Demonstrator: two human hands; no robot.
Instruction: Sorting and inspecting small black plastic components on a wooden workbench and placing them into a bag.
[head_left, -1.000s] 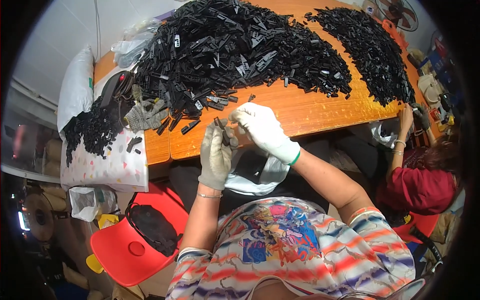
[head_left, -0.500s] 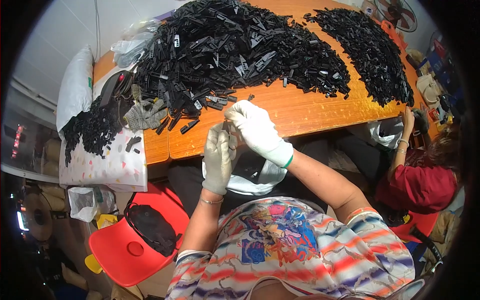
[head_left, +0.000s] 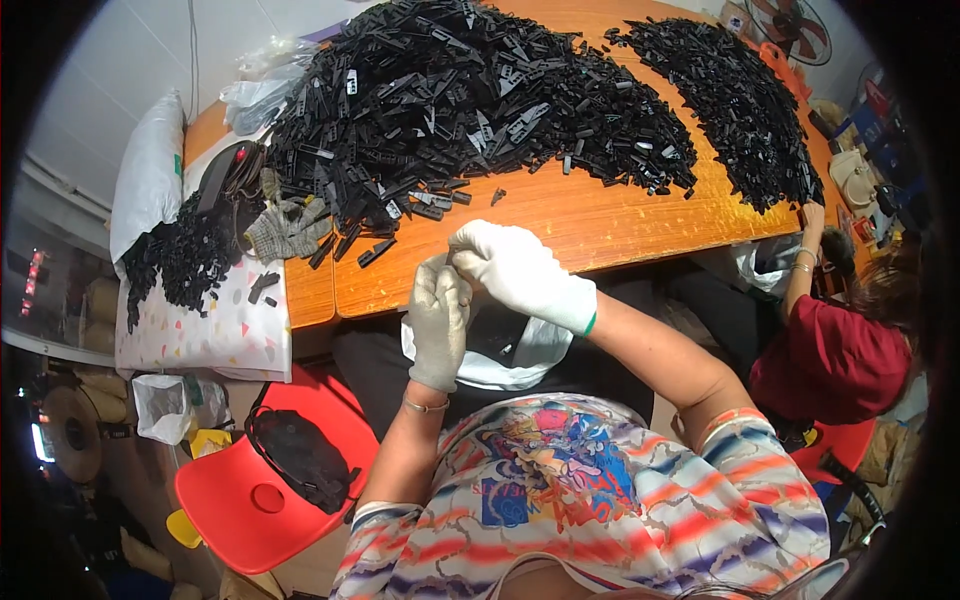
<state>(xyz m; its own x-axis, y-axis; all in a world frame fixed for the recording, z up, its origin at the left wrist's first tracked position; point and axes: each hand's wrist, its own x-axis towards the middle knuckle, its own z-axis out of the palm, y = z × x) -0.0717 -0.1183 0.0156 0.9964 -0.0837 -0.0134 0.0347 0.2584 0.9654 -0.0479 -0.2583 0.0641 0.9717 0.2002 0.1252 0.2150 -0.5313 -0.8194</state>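
Observation:
My left hand (head_left: 437, 330), in a pale grey-white glove, is upright with its fingers curled closed. My right hand (head_left: 525, 270), in a white glove with a green cuff edge, bends over it, thumb and fingers pinched together. The fingertips of both hands meet just off the front edge of the wooden table (head_left: 430, 280); whatever sits between them is hidden. Below the hands, a white plastic bag (head_left: 505, 372) lies open on my lap, dark inside. Beyond them rises a large heap of small black plastic parts (head_left: 450, 100), with a few loose ones along its near edge.
A second black heap (head_left: 735, 110) is at the right, where a co-worker's hand (head_left: 813, 218) touches its near end. On the left lie grey knitted gloves (head_left: 290, 230), a smaller pile of black parts (head_left: 185, 260) and a full white sack (head_left: 150, 180). A red chair (head_left: 240, 500) stands beside me.
My right hand has come slightly lower and tilted over, closing in on the left fingertips. My left fingers have drawn together. The co-worker's hand has shifted slightly towards the heap.

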